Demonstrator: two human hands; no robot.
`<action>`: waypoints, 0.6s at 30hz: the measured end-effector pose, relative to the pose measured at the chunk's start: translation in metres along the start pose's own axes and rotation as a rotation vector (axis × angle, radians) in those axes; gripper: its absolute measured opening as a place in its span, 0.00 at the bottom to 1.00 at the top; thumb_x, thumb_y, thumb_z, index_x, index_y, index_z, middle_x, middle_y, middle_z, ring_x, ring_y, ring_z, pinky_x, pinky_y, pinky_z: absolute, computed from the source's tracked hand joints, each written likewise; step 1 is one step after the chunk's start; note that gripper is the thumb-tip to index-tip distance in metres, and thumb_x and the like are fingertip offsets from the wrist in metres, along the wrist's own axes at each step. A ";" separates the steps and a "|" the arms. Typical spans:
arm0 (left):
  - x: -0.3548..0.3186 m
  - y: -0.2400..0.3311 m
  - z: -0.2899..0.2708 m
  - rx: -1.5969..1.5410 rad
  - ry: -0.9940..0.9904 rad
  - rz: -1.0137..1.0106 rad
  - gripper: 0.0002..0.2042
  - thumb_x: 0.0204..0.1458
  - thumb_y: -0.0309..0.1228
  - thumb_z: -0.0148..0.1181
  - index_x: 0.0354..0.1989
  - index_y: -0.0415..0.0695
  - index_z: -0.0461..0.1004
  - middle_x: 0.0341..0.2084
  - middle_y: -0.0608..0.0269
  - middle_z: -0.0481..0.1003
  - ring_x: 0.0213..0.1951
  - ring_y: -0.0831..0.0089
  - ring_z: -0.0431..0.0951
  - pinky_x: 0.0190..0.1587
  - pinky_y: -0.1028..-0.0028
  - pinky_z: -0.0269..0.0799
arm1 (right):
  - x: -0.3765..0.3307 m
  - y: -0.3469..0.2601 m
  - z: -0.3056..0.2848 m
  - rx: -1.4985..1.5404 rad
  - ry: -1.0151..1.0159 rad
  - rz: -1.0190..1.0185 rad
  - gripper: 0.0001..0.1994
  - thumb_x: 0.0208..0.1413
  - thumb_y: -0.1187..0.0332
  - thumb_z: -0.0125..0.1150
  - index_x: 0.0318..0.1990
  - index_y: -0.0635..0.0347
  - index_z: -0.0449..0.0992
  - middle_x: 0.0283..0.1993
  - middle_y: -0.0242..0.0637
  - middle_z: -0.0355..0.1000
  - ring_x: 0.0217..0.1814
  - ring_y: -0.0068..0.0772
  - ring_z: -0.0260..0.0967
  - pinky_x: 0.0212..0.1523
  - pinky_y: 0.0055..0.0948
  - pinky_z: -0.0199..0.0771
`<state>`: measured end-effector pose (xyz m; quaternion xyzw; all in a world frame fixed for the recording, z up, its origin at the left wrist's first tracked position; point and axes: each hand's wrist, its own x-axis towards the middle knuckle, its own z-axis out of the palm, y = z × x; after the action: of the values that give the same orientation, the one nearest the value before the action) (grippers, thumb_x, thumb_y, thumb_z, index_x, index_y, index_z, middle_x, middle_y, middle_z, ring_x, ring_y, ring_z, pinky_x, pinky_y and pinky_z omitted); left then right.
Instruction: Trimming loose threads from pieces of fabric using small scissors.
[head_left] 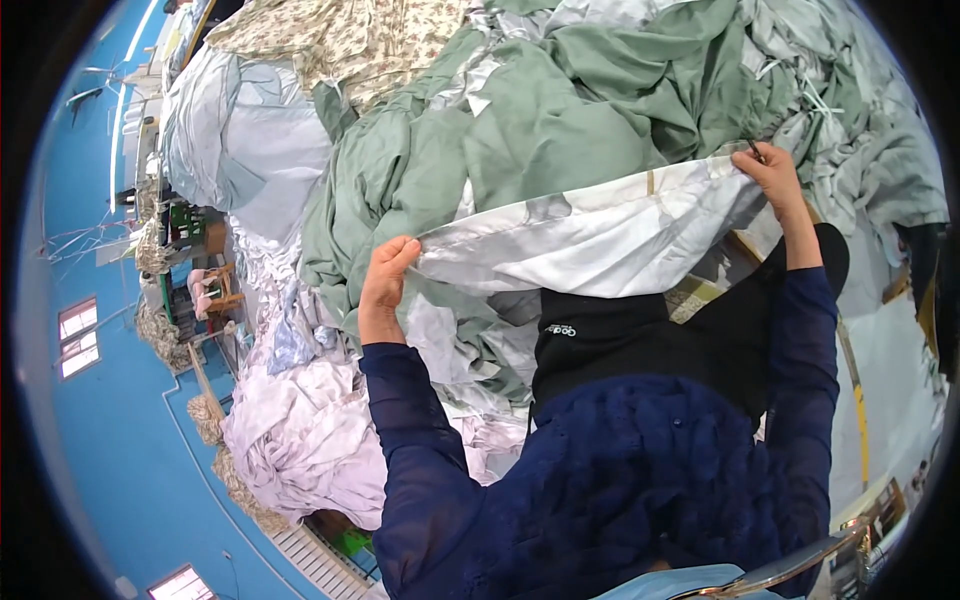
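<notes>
A white piece of fabric (590, 240) with grey patches is stretched between my two hands, above my lap. My left hand (390, 268) pinches its left end between thumb and fingers. Higher up on the right, my right hand (772, 180) grips the other end. A small dark tool, its kind too small to tell, pokes out of the right hand's fingers. The upper edge of the fabric runs nearly straight, with a seam along it and a short tan strip crossing it. Its lower part sags in a curve. Just beyond lies a heap of green fabric (540, 140).
Floral cloth (340, 40) and pale blue cloth (250, 130) are piled at the far left. Pale pink fabric (300, 430) is heaped left of me. Grey-green cloth (880, 160) hangs at the right. Pink-seated stools (210, 293) stand on the blue floor (110, 420).
</notes>
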<state>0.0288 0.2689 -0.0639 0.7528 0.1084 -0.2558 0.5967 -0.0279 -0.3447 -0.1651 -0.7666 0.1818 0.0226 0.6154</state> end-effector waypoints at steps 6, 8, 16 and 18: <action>0.006 0.013 0.012 0.067 0.006 0.012 0.07 0.57 0.30 0.60 0.28 0.43 0.75 0.24 0.81 0.67 0.29 0.88 0.61 0.33 0.82 0.54 | 0.008 0.020 -0.012 -0.026 0.027 0.008 0.11 0.52 0.64 0.68 0.25 0.60 0.75 0.24 0.18 0.66 0.27 0.11 0.56 0.29 0.19 0.54; 0.004 0.018 0.018 0.062 0.016 0.010 0.07 0.57 0.31 0.60 0.28 0.43 0.75 0.24 0.81 0.66 0.28 0.88 0.60 0.32 0.82 0.54 | 0.008 0.019 -0.010 -0.022 0.024 0.029 0.13 0.53 0.63 0.68 0.24 0.60 0.74 0.24 0.18 0.64 0.27 0.11 0.55 0.29 0.20 0.54; 0.005 0.009 0.015 0.079 0.033 0.023 0.07 0.56 0.32 0.61 0.29 0.42 0.77 0.24 0.81 0.68 0.28 0.88 0.62 0.33 0.82 0.55 | 0.010 0.035 -0.018 -0.162 0.027 -0.001 0.10 0.56 0.64 0.65 0.27 0.58 0.74 0.25 0.16 0.63 0.29 0.11 0.55 0.31 0.19 0.54; 0.002 0.016 0.021 0.119 0.014 0.018 0.08 0.58 0.34 0.60 0.29 0.43 0.76 0.24 0.80 0.69 0.28 0.89 0.61 0.31 0.82 0.55 | 0.007 0.037 -0.020 -0.130 0.026 0.001 0.10 0.56 0.64 0.65 0.27 0.58 0.74 0.25 0.16 0.64 0.29 0.11 0.55 0.31 0.18 0.54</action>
<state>0.0327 0.2443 -0.0554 0.7899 0.0905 -0.2511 0.5522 -0.0365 -0.3715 -0.1965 -0.8052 0.1884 0.0246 0.5617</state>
